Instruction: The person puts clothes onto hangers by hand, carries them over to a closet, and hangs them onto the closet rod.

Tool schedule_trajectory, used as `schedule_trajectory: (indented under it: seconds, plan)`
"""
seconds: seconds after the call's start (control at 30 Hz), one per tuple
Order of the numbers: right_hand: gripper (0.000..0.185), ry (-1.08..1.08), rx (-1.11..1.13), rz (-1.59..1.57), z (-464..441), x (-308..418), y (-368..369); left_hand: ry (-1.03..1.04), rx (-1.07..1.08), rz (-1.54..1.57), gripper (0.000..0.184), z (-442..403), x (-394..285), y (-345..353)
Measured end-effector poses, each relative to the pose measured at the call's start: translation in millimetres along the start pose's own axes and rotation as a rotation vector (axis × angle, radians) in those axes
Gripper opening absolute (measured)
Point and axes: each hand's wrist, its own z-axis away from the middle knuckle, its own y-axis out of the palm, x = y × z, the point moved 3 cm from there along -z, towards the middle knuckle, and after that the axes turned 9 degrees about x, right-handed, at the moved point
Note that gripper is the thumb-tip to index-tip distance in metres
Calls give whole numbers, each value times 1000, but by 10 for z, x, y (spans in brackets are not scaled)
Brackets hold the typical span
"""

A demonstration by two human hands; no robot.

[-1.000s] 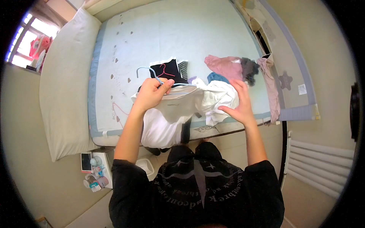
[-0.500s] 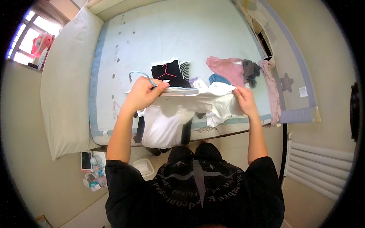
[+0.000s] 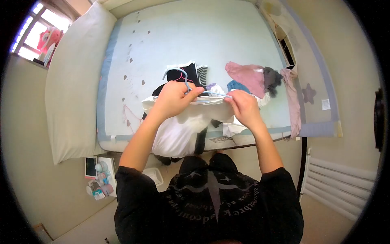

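Your left hand (image 3: 178, 98) grips the blue hanger (image 3: 186, 77), your right hand (image 3: 245, 109) pinches its end; the white garment (image 3: 176, 132), hanging at the near edge of the bed (image 3: 203, 36), could slip if either grip loosens.

A long white cushion (image 3: 79, 85) lines the left edge of the bed (image 3: 195, 32); a pink item (image 3: 49, 38) sits by the window (image 3: 30, 53); 1 slatted white frame (image 3: 341, 171) stands at right.
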Motion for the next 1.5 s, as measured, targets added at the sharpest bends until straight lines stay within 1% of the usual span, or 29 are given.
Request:
schedule_trajectory:
  seconds: [0.1, 0.13, 0.23, 0.27, 0.37, 0.47, 0.57, 0.67, 0.77, 0.87, 0.97, 1.07, 1.17, 1.27, 1.37, 1.47, 1.5]
  plan:
    - [13, 22, -64, -60, -45, -76, 27, 161, -75, 69, 27, 93, 123, -116]
    - [13, 38, -83, -82, -26, -127, 18, 278, -147, 43, 31, 112, 280, -190]
    - [14, 156, -88, -174, 13, -244, -65, 254, -121, -322, 30, 224, 727, -372]
    - [16, 146, -83, -186, 12, -298, -70, 113, -86, -204, 27, 299, 822, -356]
    - [16, 218, 44, -251, -35, -303, -74, -18, 18, -62, 24, 375, 903, -291]
    - [16, 59, 78, -111, -119, -281, -11, 59, -5, -209, 23, 367, 940, -174]
    - [16, 115, 93, -180, -146, -266, 23, 142, -118, -190, 26, 367, 933, -99]
    - [16, 115, 112, -222, -190, -194, 44, 50, -127, -233, 33, 411, 683, -187]
    - [15, 129, 114, -219, -231, -175, 84, 40, -124, -239, 42, 343, 700, -155]
    - [15, 135, 94, -271, -207, -239, 123, 67, -159, -38, 39, 372, 742, -269]
    - [15, 164, 101, -316, -190, -284, 139, 181, -120, -110, 37, 398, 892, -343]
    - [17, 116, 106, -357, -232, -196, 179, 62, -57, -16, 32, 357, 895, -272]
    - [18, 70, 38, -359, -257, -223, 207, 130, -141, -59, 29, 357, 961, -249]
    - [18, 158, 30, -365, -190, -366, 178, -216, -54, -175, 25, 493, 874, -479]
    - [17, 151, 43, -355, -205, -337, 126, -5, -141, -55, 23, 512, 1285, -424]
    - [16, 112, 119, -348, -234, -239, 174, 116, -145, -47, 22, 481, 1215, -325]
    - [17, 95, 110, -335, -239, -216, 203, 117, -144, -83, 21, 462, 1188, -289]
